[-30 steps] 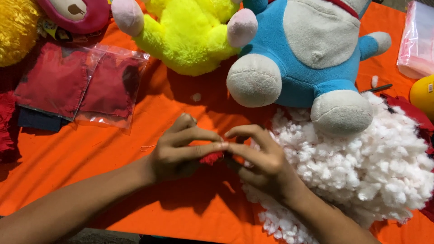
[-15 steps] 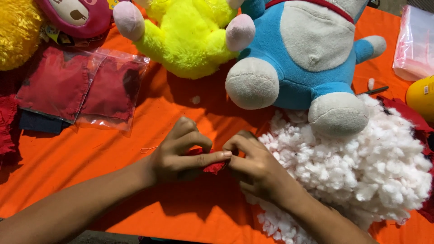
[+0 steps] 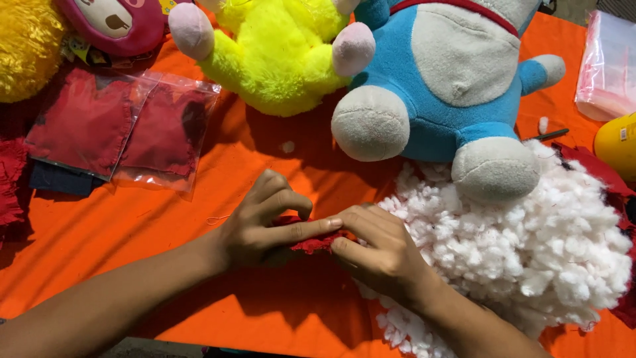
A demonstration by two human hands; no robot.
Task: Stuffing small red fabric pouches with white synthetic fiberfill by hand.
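Your fingers (image 3: 291,199) of both hands pinch a small red fabric piece (image 3: 310,244) at the middle of the orange-covered worktop (image 3: 165,265).
Your left hand (image 3: 262,222) and right hand (image 3: 377,255) hide most of it; the white stuffing heap (image 3: 530,245) touches your right hand, and the blue plush toy (image 3: 450,86) and yellow plush toy (image 3: 278,56) lie beyond.

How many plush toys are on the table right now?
4 in view: blue-and-white plush at top centre-right, yellow-green plush beside it, pink plush at top left, golden furry plush in the far-left corner. Others may lie outside the frame.
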